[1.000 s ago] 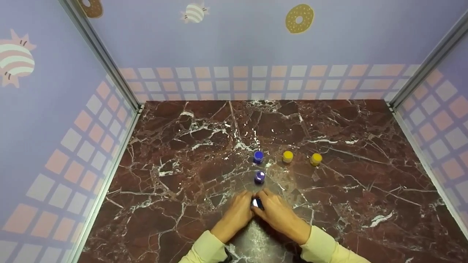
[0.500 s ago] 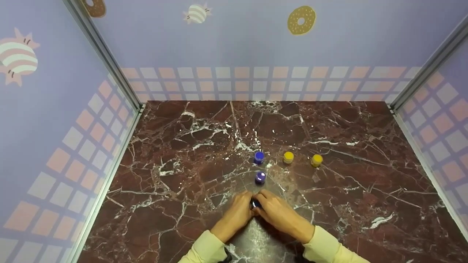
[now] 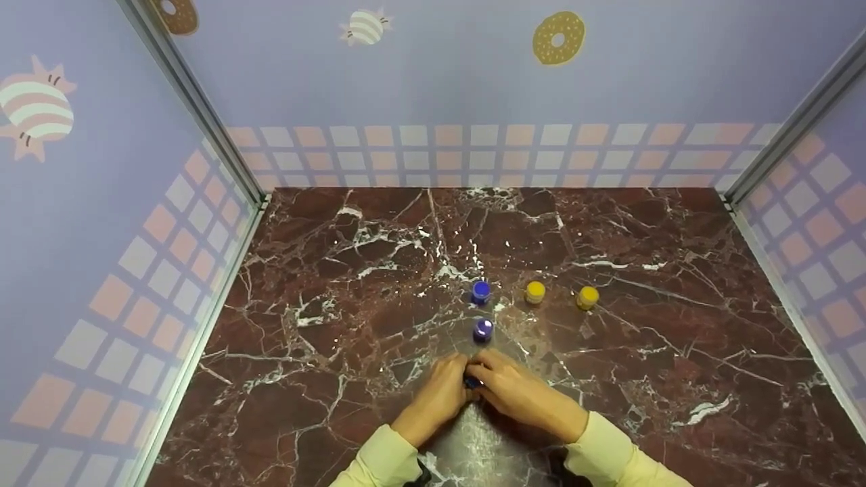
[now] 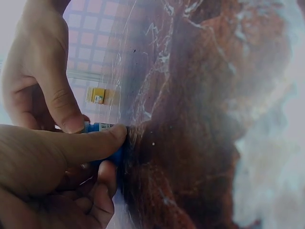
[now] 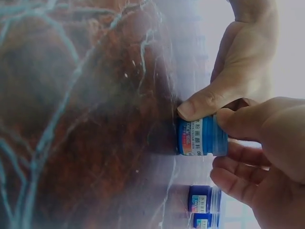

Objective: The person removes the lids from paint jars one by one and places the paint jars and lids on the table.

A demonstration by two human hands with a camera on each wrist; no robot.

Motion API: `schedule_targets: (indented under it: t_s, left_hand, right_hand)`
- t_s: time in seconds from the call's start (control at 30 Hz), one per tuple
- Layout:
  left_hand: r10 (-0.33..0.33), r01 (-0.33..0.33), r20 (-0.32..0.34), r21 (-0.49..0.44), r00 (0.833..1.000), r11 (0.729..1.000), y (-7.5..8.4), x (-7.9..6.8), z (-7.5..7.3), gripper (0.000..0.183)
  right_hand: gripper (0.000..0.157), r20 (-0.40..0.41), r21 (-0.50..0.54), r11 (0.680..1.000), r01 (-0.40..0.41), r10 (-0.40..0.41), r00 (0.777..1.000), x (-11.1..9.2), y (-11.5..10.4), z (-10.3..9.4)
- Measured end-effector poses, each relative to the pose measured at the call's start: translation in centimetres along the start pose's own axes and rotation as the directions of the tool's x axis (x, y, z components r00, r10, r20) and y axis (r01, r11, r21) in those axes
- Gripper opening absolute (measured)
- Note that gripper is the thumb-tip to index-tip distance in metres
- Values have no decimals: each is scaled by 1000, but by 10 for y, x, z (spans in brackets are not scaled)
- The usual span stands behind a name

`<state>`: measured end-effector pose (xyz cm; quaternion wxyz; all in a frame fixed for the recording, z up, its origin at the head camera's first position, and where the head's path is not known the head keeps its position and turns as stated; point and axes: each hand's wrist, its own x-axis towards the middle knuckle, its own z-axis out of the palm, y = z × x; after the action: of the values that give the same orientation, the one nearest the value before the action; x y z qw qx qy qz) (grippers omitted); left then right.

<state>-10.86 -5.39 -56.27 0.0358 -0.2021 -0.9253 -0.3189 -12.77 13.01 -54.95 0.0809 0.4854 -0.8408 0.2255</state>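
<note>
Near the front middle, both hands meet around a small blue paint jar (image 5: 193, 136) that stands upright on the marble table. My left hand (image 3: 441, 387) grips the jar's blue body, thumb along the printed label. From the other side my right hand (image 3: 515, 391) pinches the clear lid (image 5: 219, 138) between thumb and fingers. From the head view, only a dark bit of the jar shows between the hands. Just beyond them stands a purple-blue jar (image 3: 482, 330), with another blue jar (image 3: 481, 292) behind it.
Two yellow jars (image 3: 535, 292) stand right of the blue one, farther back on the reddish-brown marble table (image 3: 338, 270). Patterned lilac panels (image 3: 433, 81) enclose the table at the back and both sides.
The right hand's fingers have shifted over the top of the jar, hiding the shiny lid that showed earlier. The left hand stays in place, and the standing jars have not been moved.
</note>
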Motion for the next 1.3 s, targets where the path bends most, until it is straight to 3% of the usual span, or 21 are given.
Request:
schedule_targets:
  t_s: [0.17, 0.5, 0.63, 0.8, 0.9, 1.07, 1.2, 1.3]
  left_hand:
    - [-11, 11, 20, 11, 1000, 1000, 1, 0, 0, 39]
    - [-26, 27, 22, -25, 999, 999, 1, 1, 1, 37]
    - [-28, 28, 16, -30, 999, 999, 1, 1, 0, 37]
    - [-22, 22, 0, -39, 1000, 999, 0, 1, 0, 38]
    - [-14, 14, -5, -53, 1000, 999, -1, 1, 0, 40]
    - [-26, 26, 7, -74, 1000, 997, -1, 1, 1, 40]
    - [-30, 30, -2, -51, 1000, 998, -2, 1, 1, 39]
    - [-40, 40, 7, -53, 999, 998, -2, 1, 1, 39]
  right_hand:
    - [30, 12, 55, 997, 56, -57, 998, 1, 2, -4]
    - [33, -7, 85, 992, 96, -95, 995, 2, 7, -4]
    - [32, -3, 147, 988, 49, -50, 999, 0, 8, -6]
    - [29, -49, 197, 977, -84, 95, 994, -2, 5, -6]
    - [20, -99, 231, 952, -199, 226, 969, 1, 1, -5]
    - [13, -173, 205, 907, -368, 404, 898, 7, -7, -2]
    - [17, -228, 109, 889, -444, 457, 860, 13, -14, 1]
    - [21, -238, 46, 882, -470, 466, 852, 16, -20, 2]
